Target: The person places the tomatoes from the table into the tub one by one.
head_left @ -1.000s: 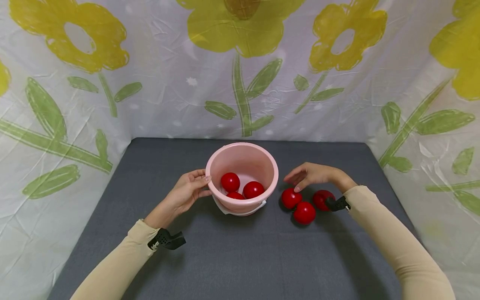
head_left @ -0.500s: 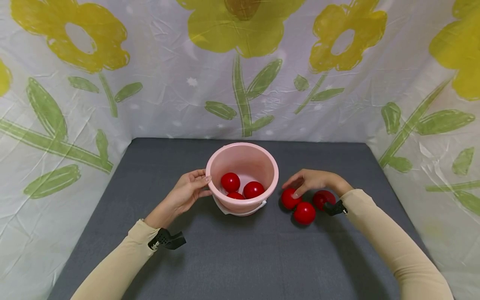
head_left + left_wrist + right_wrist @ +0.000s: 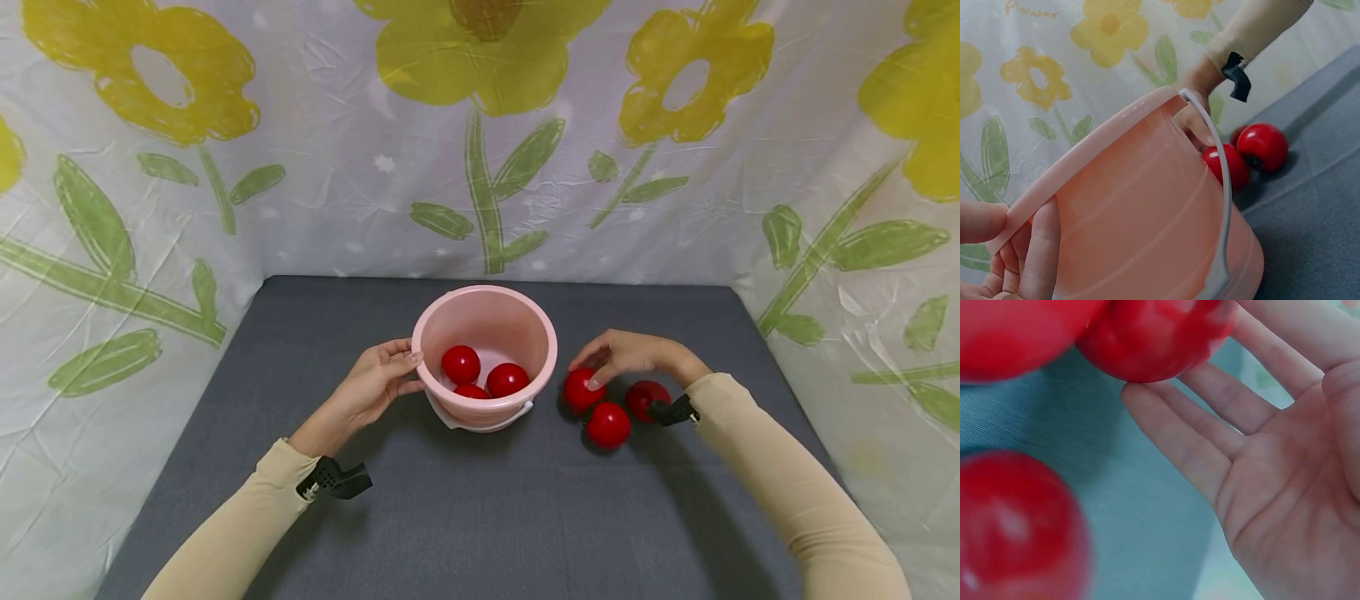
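Pinching a red ball [image 3: 578,397] with our right hand [image 3: 628,353], left hand [image 3: 371,382] clamped on the pink bucket rim [image 3: 486,403], we're probably mid-grab and need a clean lift.

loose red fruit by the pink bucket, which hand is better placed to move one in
Probably the right hand: it holds one red fruit beside the pink bucket, while the left hand grips the rim opposite.

Head view high, forward-down; wrist views close; all share red fruits [image 3: 609,426].
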Demonstrator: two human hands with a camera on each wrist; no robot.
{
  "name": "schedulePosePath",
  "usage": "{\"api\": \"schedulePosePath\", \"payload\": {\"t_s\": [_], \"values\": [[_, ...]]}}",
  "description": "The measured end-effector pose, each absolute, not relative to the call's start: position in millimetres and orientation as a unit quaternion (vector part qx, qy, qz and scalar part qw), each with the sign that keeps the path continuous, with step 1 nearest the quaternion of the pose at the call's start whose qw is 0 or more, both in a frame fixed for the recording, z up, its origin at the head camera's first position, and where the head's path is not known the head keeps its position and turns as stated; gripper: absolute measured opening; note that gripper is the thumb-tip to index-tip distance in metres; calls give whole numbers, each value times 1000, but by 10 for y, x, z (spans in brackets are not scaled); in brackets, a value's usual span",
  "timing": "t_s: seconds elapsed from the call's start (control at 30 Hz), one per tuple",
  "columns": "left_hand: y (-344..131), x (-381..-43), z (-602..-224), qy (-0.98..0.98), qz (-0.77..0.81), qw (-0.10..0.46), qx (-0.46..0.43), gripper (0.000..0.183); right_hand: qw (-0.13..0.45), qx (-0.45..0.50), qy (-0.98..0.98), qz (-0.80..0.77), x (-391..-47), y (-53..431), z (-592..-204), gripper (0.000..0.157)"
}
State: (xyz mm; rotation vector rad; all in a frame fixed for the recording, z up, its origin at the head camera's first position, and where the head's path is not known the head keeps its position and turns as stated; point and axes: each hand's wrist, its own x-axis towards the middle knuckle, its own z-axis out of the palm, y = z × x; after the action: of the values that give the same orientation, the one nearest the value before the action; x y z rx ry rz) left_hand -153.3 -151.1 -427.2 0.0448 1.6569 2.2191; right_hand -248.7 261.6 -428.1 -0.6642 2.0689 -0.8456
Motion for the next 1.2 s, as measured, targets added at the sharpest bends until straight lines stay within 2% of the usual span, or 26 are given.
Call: {"api": "schedulePosePath", "payload": {"t_s": [0.5, 0.73, 1.2], "values": [[-1508, -1531, -4261, 585, 789, 186, 16, 44, 343, -244, 847, -324, -2645, 2672, -3494, 50], [-1509, -1533, -4266, 585, 789, 184, 13, 44, 286, -247, 878, -295, -2695, 2613, -3017, 49], [-1510, -1532, -4262, 589, 787, 186, 11, 45, 249, -294, 887, -257, -2750, 2277, -2626, 48]]}}
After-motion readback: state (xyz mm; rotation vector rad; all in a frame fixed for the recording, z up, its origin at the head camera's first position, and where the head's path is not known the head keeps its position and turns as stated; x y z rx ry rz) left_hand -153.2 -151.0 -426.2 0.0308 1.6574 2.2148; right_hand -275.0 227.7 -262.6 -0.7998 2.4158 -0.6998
